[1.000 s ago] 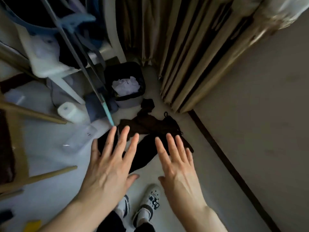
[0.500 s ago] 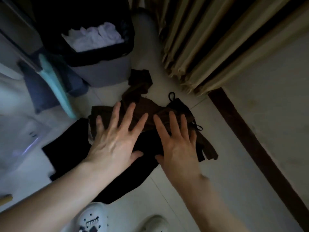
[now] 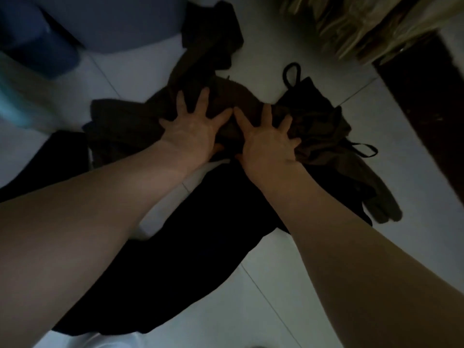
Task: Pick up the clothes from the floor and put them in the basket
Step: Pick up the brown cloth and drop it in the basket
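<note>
Head view, dim and somewhat blurred. Two bare forearms reach in from the lower edge toward the middle of the frame. The left hand (image 3: 190,130) lies flat on a crumpled brown garment (image 3: 241,96) just above the frame's center, fingers splayed wide and fairly straight. Its grip is released, and the palm and fingers press on the cloth. The right hand (image 3: 268,140) lies just beside it on the same garment, index finger almost touching the left hand's. Its grip is also released, with spread fingers whose tips sink a little into the folds. Both thumbs sit at the lower edge of the brown cloth, and it is unclear whether they have slipped under it.

The brown garment lies on the pale tiled floor (image 3: 326,259), stretching from the upper middle of the frame down toward the right. A black drawstring loop (image 3: 291,71) lies on the tile at its upper right side. A black garment (image 3: 200,234) is spread on the floor below the hands, running toward the lower left and partly under the brown one.

The grey rounded wall of the basket (image 3: 130,21) fills the upper left, near the brown garment's upper end. To its left is a blue object (image 3: 32,41), too blurred to identify. A beige curtain (image 3: 351,26) hangs at the upper right, with a dark skirting strip (image 3: 426,121) running down the right edge.
</note>
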Tool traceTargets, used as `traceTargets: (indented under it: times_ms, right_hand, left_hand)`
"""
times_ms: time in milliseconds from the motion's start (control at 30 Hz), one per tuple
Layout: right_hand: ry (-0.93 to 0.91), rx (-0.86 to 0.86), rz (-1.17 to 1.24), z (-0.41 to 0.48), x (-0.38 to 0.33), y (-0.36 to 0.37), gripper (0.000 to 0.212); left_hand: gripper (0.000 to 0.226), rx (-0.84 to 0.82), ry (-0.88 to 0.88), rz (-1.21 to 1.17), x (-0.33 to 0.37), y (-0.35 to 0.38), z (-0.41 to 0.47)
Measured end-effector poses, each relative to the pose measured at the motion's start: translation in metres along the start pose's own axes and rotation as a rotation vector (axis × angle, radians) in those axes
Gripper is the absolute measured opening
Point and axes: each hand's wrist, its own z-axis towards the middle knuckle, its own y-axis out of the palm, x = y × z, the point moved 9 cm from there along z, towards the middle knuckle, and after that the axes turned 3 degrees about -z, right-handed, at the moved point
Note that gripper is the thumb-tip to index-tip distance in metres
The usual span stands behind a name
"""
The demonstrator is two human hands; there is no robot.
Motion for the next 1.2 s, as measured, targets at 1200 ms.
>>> traceTargets:
  times_ms: [1200]
  right_hand:
    - [-0.069,1.03,0.451,-0.526,0.083,-0.522,0.03]
  left_hand:
    - [0.027,0.746,0.564,-0.097,0.226,-0.542,-0.472]
